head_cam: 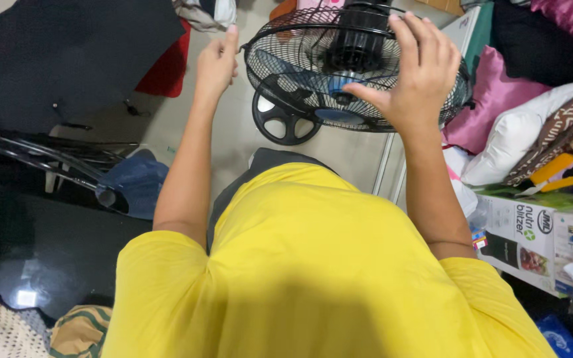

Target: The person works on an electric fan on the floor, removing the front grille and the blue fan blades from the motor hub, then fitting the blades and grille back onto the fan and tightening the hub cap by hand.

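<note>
1. Both bare forearms reach forward and away from the body, elbows bent, yellow short sleeves at the shoulders.
2. The left hand [217, 63] is raised, fingers loosely curled, thumb and forefinger pinched together at the tips.
3. The right hand [419, 66] is spread wide, palm down, fingers splayed and thumb stretched out leftward.

The fan [339, 73] has a black wire guard and blue blades; the shirt [313, 265] is plain yellow.
</note>
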